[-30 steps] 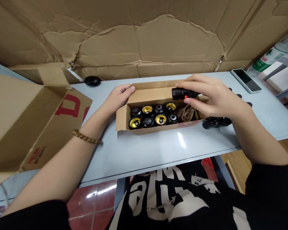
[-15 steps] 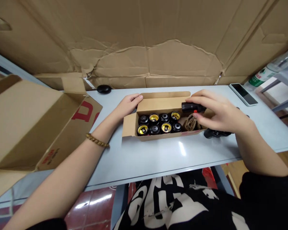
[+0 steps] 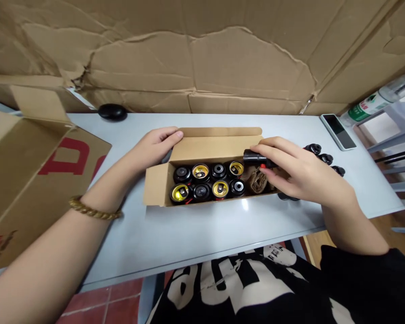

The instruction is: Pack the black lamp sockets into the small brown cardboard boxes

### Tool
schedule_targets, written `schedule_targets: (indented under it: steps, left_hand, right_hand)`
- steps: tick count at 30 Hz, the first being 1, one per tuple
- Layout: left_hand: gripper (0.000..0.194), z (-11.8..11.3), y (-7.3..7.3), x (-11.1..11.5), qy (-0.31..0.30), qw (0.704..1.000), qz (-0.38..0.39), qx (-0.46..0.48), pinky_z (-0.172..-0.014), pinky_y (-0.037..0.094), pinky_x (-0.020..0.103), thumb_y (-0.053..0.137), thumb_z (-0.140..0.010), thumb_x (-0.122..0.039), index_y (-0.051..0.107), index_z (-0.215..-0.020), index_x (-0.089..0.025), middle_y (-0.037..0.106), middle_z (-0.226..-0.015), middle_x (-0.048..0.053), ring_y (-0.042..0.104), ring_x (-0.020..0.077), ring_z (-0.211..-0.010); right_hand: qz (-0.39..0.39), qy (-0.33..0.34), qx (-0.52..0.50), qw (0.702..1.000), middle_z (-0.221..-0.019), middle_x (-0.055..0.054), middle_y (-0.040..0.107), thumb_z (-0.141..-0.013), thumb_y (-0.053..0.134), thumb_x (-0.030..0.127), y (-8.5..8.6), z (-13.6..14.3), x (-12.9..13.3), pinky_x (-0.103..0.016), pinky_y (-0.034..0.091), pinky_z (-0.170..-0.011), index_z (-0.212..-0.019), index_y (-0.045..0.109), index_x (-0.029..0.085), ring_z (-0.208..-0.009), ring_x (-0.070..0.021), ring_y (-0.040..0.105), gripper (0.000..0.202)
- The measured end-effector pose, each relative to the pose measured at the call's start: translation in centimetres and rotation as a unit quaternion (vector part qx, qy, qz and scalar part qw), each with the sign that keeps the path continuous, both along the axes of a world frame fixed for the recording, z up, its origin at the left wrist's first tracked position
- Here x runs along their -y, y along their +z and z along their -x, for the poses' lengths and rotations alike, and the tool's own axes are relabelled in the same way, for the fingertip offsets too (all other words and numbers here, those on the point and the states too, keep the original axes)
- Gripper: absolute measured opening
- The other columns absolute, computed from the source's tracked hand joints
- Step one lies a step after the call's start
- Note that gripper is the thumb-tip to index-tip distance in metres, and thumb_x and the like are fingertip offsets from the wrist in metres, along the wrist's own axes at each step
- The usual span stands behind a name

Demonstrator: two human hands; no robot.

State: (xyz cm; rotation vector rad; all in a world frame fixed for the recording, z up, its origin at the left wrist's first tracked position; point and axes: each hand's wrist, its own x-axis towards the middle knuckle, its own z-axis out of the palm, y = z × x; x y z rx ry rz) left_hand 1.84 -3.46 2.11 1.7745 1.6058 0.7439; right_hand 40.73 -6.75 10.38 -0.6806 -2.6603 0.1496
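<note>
A small open cardboard box (image 3: 219,146) lies on the table with its lid flap folded back. Two rows of black cylindrical pieces (image 3: 201,192) stand in its left part, some showing yellow cup-like ends. Crumpled brown paper (image 3: 257,181) fills part of the right side. My left hand (image 3: 160,141) is closed on the lid flap's left corner, thumb on top. Above the paper, my right hand (image 3: 290,168) grips a black cylindrical piece with a red button (image 3: 254,157), held sideways. Its right end is hidden by my fingers.
More black cylindrical pieces (image 3: 326,158) lie right of my right hand. A phone (image 3: 338,131) and a plastic bottle (image 3: 367,108) are at the far right. A black mouse (image 3: 112,112) sits at the back left, near a large open carton (image 3: 70,157). Cardboard (image 3: 222,67) walls the back.
The view has shifted, so the box appears further left and closer. Both hands keep their holds; the black piece stays over the right part of the box.
</note>
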Motion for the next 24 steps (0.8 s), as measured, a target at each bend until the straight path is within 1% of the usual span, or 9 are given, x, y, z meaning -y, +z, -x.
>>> schedule_targets:
  steps: [3,5,7,9,12,16,18,21,24]
  left_hand:
    - [0.054,0.0,0.2,0.1,-0.007,1.000,0.006,-0.003,-0.088,0.056,0.037,0.058,-0.098,-0.078,0.062,-0.086,-0.026,0.069,-0.091,0.007,0.061,0.0290,-0.095]
    - [0.053,0.0,0.2,0.0,-0.010,1.000,0.005,-0.006,-0.088,0.056,0.039,0.057,-0.098,-0.077,0.064,-0.084,-0.026,0.071,-0.092,0.008,0.063,0.0309,-0.095]
    - [0.052,0.0,0.0,-0.2,-0.007,1.000,0.001,-0.010,-0.087,0.056,0.043,0.057,-0.097,-0.077,0.064,-0.082,-0.028,0.073,-0.092,0.009,0.065,0.0335,-0.093]
    - [0.052,0.1,-0.2,-0.4,-0.002,1.000,-0.003,-0.014,-0.088,0.055,0.046,0.055,-0.097,-0.077,0.065,-0.082,-0.028,0.075,-0.094,0.009,0.066,0.0347,-0.091]
    - [0.051,0.3,-0.5,-0.7,-0.012,1.000,0.002,-0.024,-0.086,0.054,0.043,0.054,-0.101,-0.074,0.061,-0.081,-0.027,0.074,-0.093,0.007,0.065,0.0326,-0.090]
    - [0.051,0.2,-0.1,-0.4,-0.019,0.999,0.009,-0.026,-0.084,0.051,0.040,0.051,-0.103,-0.072,0.058,-0.081,-0.027,0.069,-0.088,0.006,0.061,0.0292,-0.089]
    - [0.049,0.0,0.1,-0.1,-0.016,1.000,0.019,-0.017,-0.084,0.050,0.037,0.054,-0.101,-0.071,0.055,-0.081,-0.026,0.063,-0.085,0.004,0.058,0.0271,-0.089]
    - [0.048,-0.2,0.2,0.4,-0.010,0.999,0.038,-0.013,-0.083,0.048,0.035,0.053,-0.102,-0.069,0.049,-0.082,-0.026,0.054,-0.082,0.003,0.055,0.0252,-0.089]
    - [0.046,-0.4,0.1,0.7,-0.001,0.999,0.034,-0.024,-0.082,0.047,0.035,0.052,-0.105,-0.065,0.046,-0.081,-0.025,0.051,-0.081,0.002,0.054,0.0243,-0.088]
  right_hand:
    - [0.006,-0.008,0.015,1.000,-0.148,-0.018,0.078,-0.115,0.061,0.016,0.3,-0.1,0.6,-0.050,0.075,-0.106,-0.167,0.062,0.025,-0.130,-0.0345,0.082,0.052]
    - [0.008,0.002,0.013,1.000,-0.146,-0.018,0.079,-0.114,0.063,0.015,0.7,-0.1,1.2,-0.048,0.076,-0.102,-0.168,0.060,0.025,-0.126,-0.0335,0.084,0.055]
    - [0.022,0.007,0.003,1.000,-0.146,-0.017,0.080,-0.113,0.065,0.014,1.1,0.0,1.7,-0.047,0.076,-0.102,-0.167,0.062,0.026,-0.125,-0.0319,0.085,0.056]
    - [0.043,-0.002,-0.015,0.999,-0.147,-0.014,0.081,-0.111,0.068,0.013,1.4,0.2,2.0,-0.046,0.076,-0.104,-0.165,0.064,0.030,-0.126,-0.0306,0.085,0.056]
    - [0.067,-0.022,-0.047,0.996,-0.146,-0.009,0.083,-0.110,0.073,0.017,1.5,0.3,1.9,-0.047,0.077,-0.105,-0.164,0.067,0.036,-0.124,-0.0303,0.086,0.058]
    - [0.051,-0.052,-0.064,0.995,-0.145,-0.009,0.084,-0.107,0.076,0.022,1.0,-0.1,1.1,-0.053,0.077,-0.104,-0.163,0.070,0.040,-0.120,-0.0334,0.087,0.059]
    - [0.044,-0.060,-0.069,0.995,-0.143,-0.009,0.084,-0.107,0.075,0.023,0.4,-0.3,0.8,-0.054,0.077,-0.101,-0.164,0.069,0.040,-0.117,-0.0342,0.087,0.060]
    - [0.046,-0.056,-0.055,0.996,-0.139,-0.011,0.082,-0.108,0.073,0.021,-0.4,-0.4,0.6,-0.051,0.076,-0.096,-0.167,0.067,0.040,-0.113,-0.0339,0.085,0.062]
    - [0.051,-0.054,-0.048,0.996,-0.142,-0.013,0.078,-0.109,0.073,0.019,-0.8,-0.4,0.6,-0.049,0.075,-0.098,-0.171,0.062,0.040,-0.117,-0.0344,0.083,0.067]
